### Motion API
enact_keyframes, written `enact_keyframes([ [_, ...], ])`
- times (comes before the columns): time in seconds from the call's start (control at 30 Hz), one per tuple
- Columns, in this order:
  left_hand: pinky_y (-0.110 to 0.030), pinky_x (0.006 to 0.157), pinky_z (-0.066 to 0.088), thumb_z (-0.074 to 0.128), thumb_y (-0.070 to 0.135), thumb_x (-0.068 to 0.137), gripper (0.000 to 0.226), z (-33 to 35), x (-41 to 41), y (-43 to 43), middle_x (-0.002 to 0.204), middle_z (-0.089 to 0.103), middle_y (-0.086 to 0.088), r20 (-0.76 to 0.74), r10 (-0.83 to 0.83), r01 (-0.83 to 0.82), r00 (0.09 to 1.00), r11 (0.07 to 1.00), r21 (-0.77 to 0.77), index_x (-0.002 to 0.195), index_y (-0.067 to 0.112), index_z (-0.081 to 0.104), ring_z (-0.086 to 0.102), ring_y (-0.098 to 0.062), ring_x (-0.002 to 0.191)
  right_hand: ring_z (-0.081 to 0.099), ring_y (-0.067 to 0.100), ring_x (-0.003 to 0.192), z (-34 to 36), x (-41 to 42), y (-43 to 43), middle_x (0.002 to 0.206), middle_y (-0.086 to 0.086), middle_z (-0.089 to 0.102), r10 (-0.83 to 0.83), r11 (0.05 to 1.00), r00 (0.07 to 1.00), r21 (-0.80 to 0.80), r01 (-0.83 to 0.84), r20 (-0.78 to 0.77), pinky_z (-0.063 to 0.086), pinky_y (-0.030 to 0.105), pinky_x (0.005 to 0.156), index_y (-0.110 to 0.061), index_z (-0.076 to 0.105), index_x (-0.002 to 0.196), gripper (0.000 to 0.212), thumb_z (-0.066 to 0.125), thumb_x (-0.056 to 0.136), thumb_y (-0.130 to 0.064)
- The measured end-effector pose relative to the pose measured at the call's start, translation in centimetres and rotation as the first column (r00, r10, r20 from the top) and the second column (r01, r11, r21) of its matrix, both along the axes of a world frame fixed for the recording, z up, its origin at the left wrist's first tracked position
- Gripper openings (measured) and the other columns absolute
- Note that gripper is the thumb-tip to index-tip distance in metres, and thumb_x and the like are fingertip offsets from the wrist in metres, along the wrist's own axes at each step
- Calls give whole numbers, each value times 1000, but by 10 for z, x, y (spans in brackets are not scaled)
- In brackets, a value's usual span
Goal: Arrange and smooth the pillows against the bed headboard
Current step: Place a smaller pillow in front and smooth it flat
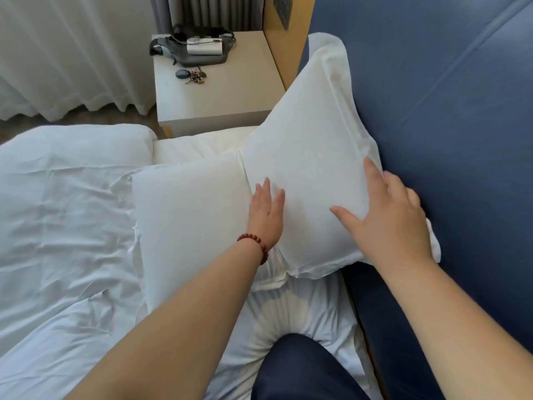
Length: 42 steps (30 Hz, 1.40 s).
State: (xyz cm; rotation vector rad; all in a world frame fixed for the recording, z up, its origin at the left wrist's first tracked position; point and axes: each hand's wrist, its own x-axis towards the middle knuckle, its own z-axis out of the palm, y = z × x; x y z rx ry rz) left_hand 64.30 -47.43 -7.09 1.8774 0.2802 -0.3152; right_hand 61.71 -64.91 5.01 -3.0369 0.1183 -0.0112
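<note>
I have 2 white pillows in front of me. The upper pillow (308, 140) stands tilted, with its back leaning on the blue headboard (447, 111). The lower pillow (187, 215) lies flat on the bed, touching the bottom edge of the first one.

My left hand (266, 209), the one with the red bead bracelet (255, 242), is flat, and its straight fingers rest on the front of the upper pillow, near the line where the 2 pillows meet. I think it is there to press the filling down and to stop the pillow from sliding forward. My right hand (386, 223) is spread wide on the side of the same pillow that is next to the headboard. Its outer fingers pass over the pillow edge, and I cannot tell if they bend behind it. Neither hand grips anything.

My knee (297, 370) presses into the sheet, so I am close enough to push with both arms. The duvet (57, 197) on my left is wrinkled. Beyond the bed a nightstand (213, 93) carries a grey bag (196, 50) and some keys (196, 76).

In my judgement the upper pillow is almost in place, but the lower one is not yet raised.
</note>
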Motion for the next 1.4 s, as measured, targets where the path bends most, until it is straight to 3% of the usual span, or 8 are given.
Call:
enact_keyframes([
  [0.17, -37, 121, -7, 17, 47, 104, 58, -4, 53, -19, 164, -9, 2, -101, 267, -280, 958, 948, -150, 156, 28, -2, -11, -15, 150, 46, 36, 103, -6, 6, 0, 122, 17, 47, 27, 998, 999, -55, -26, 34, 42, 45, 88, -27, 15, 156, 91, 43, 82, -71],
  [0.33, -45, 121, 1, 22, 22, 107, 51, -36, 71, -29, 164, 0, -9, -42, 159, -162, 986, 984, -73, 155, 9, 10, -2, -29, 151, 46, 33, 94, -42, 3, -3, 111, 16, 50, 37, 998, 990, 36, -43, 137, 47, 46, 81, -26, 30, 154, 76, 45, 87, -60],
  [0.5, -43, 122, 7, 16, 71, 85, 79, -52, 84, -22, 164, 9, 9, -79, 104, -112, 991, 987, -111, 155, 33, 12, 5, -13, 150, 38, 32, 127, -61, 11, -5, 145, 14, 33, 44, 960, 988, 267, -82, 146, 41, 42, 101, -30, 23, 155, 74, 48, 90, -57],
  [0.67, -36, 121, 1, 17, 53, 100, 60, -67, 84, -27, 164, 5, 8, 114, 264, -262, 958, 965, -28, 156, 33, 6, -1, -13, 150, 28, 26, 144, -62, 15, -13, 163, 4, 17, 84, 952, 983, 278, -128, 162, 32, 36, 110, -36, 15, 156, 75, 41, 91, -62],
  [1.0, -43, 123, -1, 20, 50, 103, 65, -130, 136, -21, 165, -6, -2, -22, -11, 16, 1000, 972, 233, 156, 24, -8, -9, -19, 151, 34, 30, 140, -99, 38, -7, 161, 10, 23, 133, 938, 957, 279, -205, 257, 31, 31, 105, -27, 25, 155, 70, 46, 95, -56],
  [1.17, -37, 123, 3, 18, 48, 103, 58, -84, 83, -18, 164, 9, 3, 63, 84, -84, 994, 996, -5, 157, 25, 12, 4, -12, 150, 32, 30, 141, -97, 38, -8, 161, 9, 22, 118, 940, 965, 288, -185, 234, 37, 41, 105, -30, 22, 155, 70, 49, 95, -54],
  [1.27, -24, 119, 0, 21, 38, 106, 54, -80, 21, -19, 164, 6, 0, 152, -42, 15, 987, 985, 170, 156, 19, 11, 6, -11, 150, 30, 30, 142, -94, 35, -7, 162, 8, 19, 113, 949, 969, 264, -170, 218, 36, 41, 106, -30, 19, 156, 71, 48, 96, -54],
  [1.4, -26, 120, -6, 15, 36, 106, 52, -88, -33, -13, 163, 10, 5, 109, -189, 137, 976, 920, 367, 156, 22, 12, 3, -7, 150, 26, 36, 144, -90, 23, 1, 162, 10, 20, 145, 983, 937, 61, -172, 317, 32, 52, 109, -24, 30, 154, 62, 46, 99, -49],
])
